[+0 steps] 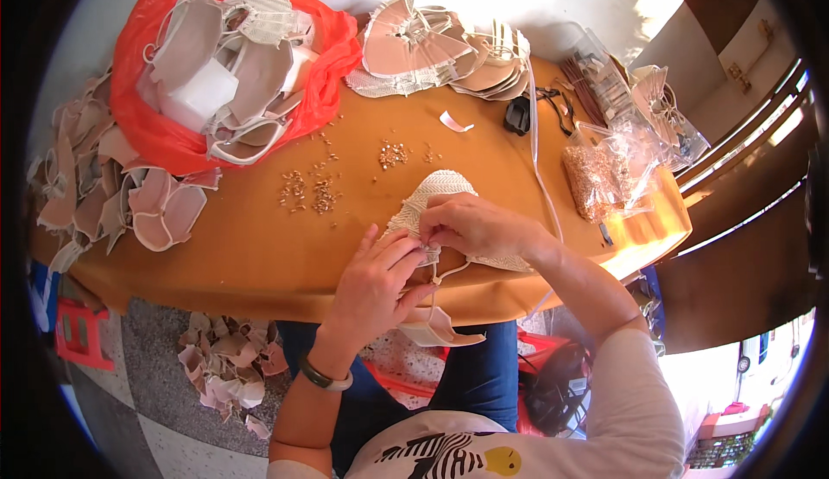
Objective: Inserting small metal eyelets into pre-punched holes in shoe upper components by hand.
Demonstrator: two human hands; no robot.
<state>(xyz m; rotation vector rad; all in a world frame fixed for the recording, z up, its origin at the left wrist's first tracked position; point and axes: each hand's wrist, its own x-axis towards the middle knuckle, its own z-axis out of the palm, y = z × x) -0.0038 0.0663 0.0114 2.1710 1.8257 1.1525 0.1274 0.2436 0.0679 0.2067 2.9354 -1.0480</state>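
A cream woven shoe upper (432, 187) lies near the table's front edge, under both hands. My left hand (373, 279) grips its near side, fingers bent over the edge and thumb below. Bent into a pinch against the same spot, my right hand (471, 222) has fingertips close to the left ones. Whatever is between those right fingertips is too small and covered to make out. Thin cream straps (438, 279) loop out beneath the fingers. A pale, curved heel piece (434, 328) hangs over the table edge below them.
Small copper-coloured metal bits (321, 190) lie in loose piles beyond my left hand. A red plastic bag (131, 91) holds several uppers; more uppers (78, 177) heap at left, with stacked uppers (410, 47) at the back. A clear bag of copper bits (591, 177) sits right.
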